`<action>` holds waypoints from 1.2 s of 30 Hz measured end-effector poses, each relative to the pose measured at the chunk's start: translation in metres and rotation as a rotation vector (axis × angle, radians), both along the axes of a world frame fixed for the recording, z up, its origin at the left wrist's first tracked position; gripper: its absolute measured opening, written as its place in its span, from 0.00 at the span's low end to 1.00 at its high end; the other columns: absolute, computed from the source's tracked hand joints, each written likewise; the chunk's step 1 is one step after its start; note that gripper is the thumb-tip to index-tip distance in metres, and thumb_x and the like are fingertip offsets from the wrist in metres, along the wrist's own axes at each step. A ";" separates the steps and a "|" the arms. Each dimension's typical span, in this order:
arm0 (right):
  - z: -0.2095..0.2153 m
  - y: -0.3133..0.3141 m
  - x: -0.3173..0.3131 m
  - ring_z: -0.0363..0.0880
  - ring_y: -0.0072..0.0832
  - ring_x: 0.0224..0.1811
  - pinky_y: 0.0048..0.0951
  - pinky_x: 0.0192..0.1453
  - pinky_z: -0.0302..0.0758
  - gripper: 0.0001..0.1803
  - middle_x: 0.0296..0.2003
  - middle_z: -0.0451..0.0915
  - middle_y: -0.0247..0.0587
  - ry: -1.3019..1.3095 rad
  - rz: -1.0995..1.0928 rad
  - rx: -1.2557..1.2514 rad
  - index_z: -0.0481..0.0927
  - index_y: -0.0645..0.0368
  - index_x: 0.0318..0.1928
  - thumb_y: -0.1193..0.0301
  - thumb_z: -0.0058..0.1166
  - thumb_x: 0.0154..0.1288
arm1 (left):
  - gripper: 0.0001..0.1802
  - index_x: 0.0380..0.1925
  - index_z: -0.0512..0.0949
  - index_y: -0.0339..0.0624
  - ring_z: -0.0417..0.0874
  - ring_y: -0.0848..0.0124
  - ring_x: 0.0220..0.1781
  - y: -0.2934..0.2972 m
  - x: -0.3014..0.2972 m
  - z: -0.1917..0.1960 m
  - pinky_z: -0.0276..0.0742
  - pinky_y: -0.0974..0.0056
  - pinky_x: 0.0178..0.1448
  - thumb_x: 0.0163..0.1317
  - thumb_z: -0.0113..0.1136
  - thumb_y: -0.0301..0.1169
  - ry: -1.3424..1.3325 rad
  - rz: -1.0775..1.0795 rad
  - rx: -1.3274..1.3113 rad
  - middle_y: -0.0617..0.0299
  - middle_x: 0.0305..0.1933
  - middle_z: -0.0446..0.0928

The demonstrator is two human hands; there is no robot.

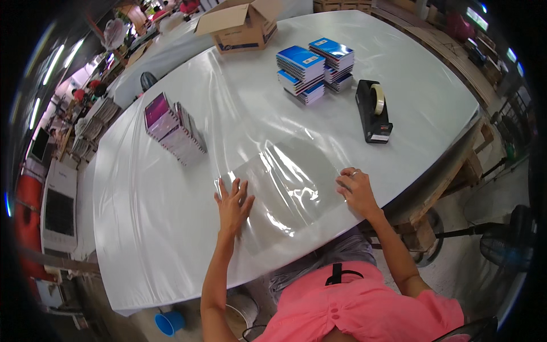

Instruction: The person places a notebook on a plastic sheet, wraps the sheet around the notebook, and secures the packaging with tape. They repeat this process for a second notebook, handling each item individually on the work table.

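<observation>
Left hand: my left hand [232, 204] lies flat, fingers spread, on the clear plastic sheet [288, 185].
Right hand: my right hand [356, 191] presses its far edge.
Sheet: between both hands.
Tape dispenser [373, 111]: beyond my right hand.

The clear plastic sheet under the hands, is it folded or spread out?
Spread out: the clear plastic sheet lies flat on the table, left hand and right hand pressing its sides.

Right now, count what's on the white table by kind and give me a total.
Clear plastic sheet, under both hands: 1
Tape dispenser: 1
Cardboard box: 1
Blue notebook stacks: 2
Purple-covered book stack: 1
Total: 6
</observation>
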State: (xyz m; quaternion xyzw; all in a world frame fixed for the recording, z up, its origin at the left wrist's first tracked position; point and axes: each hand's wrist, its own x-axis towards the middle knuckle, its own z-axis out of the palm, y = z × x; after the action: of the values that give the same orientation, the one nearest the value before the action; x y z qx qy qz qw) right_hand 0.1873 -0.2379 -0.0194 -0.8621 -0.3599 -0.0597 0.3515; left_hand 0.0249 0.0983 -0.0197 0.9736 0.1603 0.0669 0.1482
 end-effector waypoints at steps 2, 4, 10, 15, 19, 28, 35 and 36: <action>0.005 0.009 0.010 0.74 0.41 0.51 0.39 0.56 0.68 0.13 0.44 0.78 0.43 -0.020 0.010 -0.034 0.81 0.59 0.42 0.73 0.63 0.54 | 0.31 0.66 0.68 0.52 0.38 0.45 0.79 0.003 -0.004 -0.005 0.36 0.33 0.74 0.64 0.57 0.44 -0.087 0.050 -0.053 0.54 0.74 0.58; 0.015 0.027 0.045 0.76 0.41 0.50 0.40 0.54 0.71 0.16 0.45 0.78 0.42 0.086 -0.008 0.267 0.82 0.56 0.45 0.70 0.65 0.55 | 0.33 0.69 0.64 0.49 0.37 0.47 0.80 0.004 -0.004 -0.006 0.33 0.40 0.76 0.64 0.58 0.40 -0.176 0.063 -0.092 0.53 0.75 0.57; 0.070 0.127 0.200 0.79 0.38 0.52 0.40 0.55 0.75 0.43 0.50 0.78 0.52 0.852 -0.221 0.814 0.76 0.71 0.52 0.44 0.69 0.50 | 0.37 0.73 0.50 0.41 0.35 0.54 0.81 -0.009 -0.007 0.010 0.33 0.52 0.78 0.69 0.52 0.36 -0.609 0.333 -0.652 0.48 0.77 0.48; 0.100 0.174 0.274 0.81 0.42 0.43 0.46 0.40 0.78 0.44 0.48 0.80 0.51 1.077 -0.498 0.827 0.76 0.68 0.54 0.46 0.73 0.46 | 0.39 0.74 0.46 0.43 0.34 0.53 0.81 -0.007 0.001 0.001 0.34 0.53 0.78 0.70 0.51 0.41 -0.597 0.251 -0.596 0.45 0.78 0.46; 0.102 0.211 0.255 0.81 0.39 0.41 0.45 0.33 0.78 0.34 0.46 0.79 0.51 1.191 -0.521 1.051 0.77 0.66 0.48 0.68 0.78 0.39 | 0.42 0.74 0.45 0.43 0.34 0.51 0.80 0.003 -0.017 0.002 0.34 0.52 0.79 0.69 0.51 0.47 -0.474 0.319 -0.500 0.48 0.78 0.45; 0.119 0.176 0.256 0.81 0.37 0.38 0.38 0.32 0.79 0.33 0.41 0.80 0.51 0.996 -0.505 1.126 0.77 0.69 0.43 0.72 0.77 0.33 | 0.47 0.74 0.44 0.44 0.34 0.51 0.80 -0.003 -0.002 -0.005 0.33 0.48 0.78 0.66 0.49 0.58 -0.453 0.256 -0.488 0.49 0.78 0.44; 0.172 0.143 0.136 0.79 0.32 0.31 0.30 0.36 0.74 0.30 0.30 0.81 0.40 0.212 0.112 0.194 0.82 0.63 0.35 0.57 0.75 0.30 | 0.50 0.74 0.44 0.46 0.36 0.53 0.80 0.008 -0.021 -0.006 0.39 0.49 0.78 0.64 0.47 0.64 -0.523 0.299 -0.532 0.50 0.79 0.42; 0.170 0.135 0.123 0.80 0.34 0.33 0.32 0.37 0.75 0.31 0.33 0.81 0.41 0.099 0.185 0.124 0.82 0.62 0.37 0.56 0.74 0.29 | 0.50 0.74 0.44 0.46 0.36 0.53 0.80 -0.002 -0.014 -0.003 0.39 0.49 0.78 0.64 0.47 0.64 -0.515 0.275 -0.548 0.50 0.79 0.42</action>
State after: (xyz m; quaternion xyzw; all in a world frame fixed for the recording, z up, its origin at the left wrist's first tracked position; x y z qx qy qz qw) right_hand 0.3107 -0.1030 0.1508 -0.8038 -0.4159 -0.0064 0.4254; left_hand 0.0109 0.0959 -0.0229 0.8189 0.2588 0.2828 0.4272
